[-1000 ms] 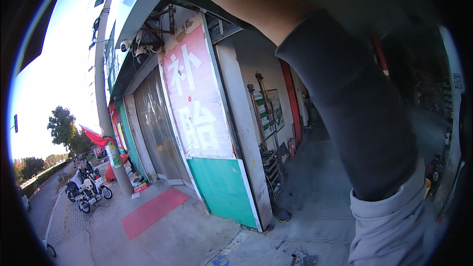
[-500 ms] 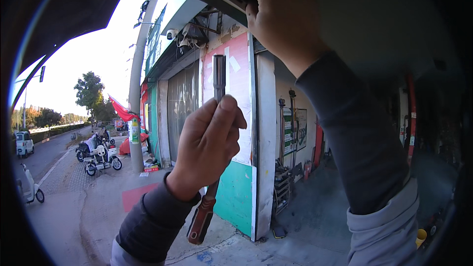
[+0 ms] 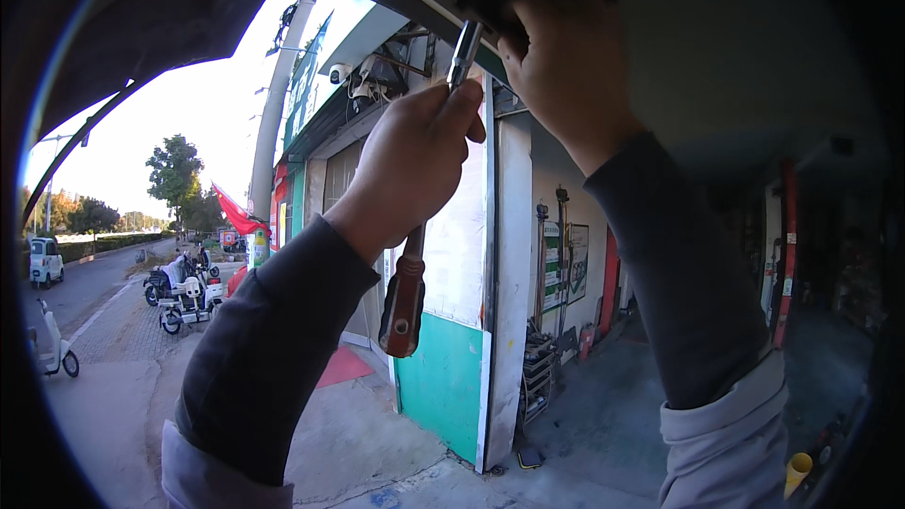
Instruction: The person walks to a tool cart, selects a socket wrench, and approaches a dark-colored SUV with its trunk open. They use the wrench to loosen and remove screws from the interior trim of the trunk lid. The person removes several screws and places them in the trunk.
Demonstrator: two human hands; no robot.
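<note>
My left hand (image 3: 415, 155) is closed around the head of a socket wrench. Its shiny long socket (image 3: 464, 52) points up past my thumb, tilted to the right, with its tip close to the dark frame edge overhead (image 3: 415, 5). Below my palm hangs the wrench's reddish-brown and black handle (image 3: 403, 306), with a hole near its end. My right hand (image 3: 570, 75) is raised to the dark overhead part, its fingers curled up against it. Shadow hides what those fingers grip.
A white post (image 3: 509, 292) and a green-and-white wall panel (image 3: 438, 382) stand ahead. Parked scooters (image 3: 189, 302) and a road lie to the left. At right is a dim workshop with a red post (image 3: 786, 254) and a yellow container (image 3: 798, 471).
My left hand has risen and shifted right, bringing the wrench up toward the overhead edge; the socket now tilts right. My right hand stays at the overhead part, slightly lower and farther right.
</note>
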